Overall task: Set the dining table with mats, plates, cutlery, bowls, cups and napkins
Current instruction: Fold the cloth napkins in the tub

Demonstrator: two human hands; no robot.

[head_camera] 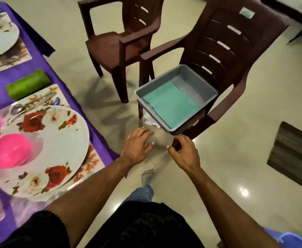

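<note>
While both hands hover empty: flat teal napkin (170, 102), rectangular grey tray (198, 104).

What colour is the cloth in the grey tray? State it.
Teal green cloth, flat in the grey tray; head view.

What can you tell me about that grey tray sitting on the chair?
The grey tray is a shallow rectangular tub with upright walls and a rolled rim, plastic by the look of it. It rests on the seat of the nearer brown plastic armchair, its near corner jutting past the seat's front edge. Inside, a flat teal napkin covers most of the floor, leaving a bare grey strip toward the chair back. Neither the left hand nor the right hand touches it; both are just short of it.
</note>
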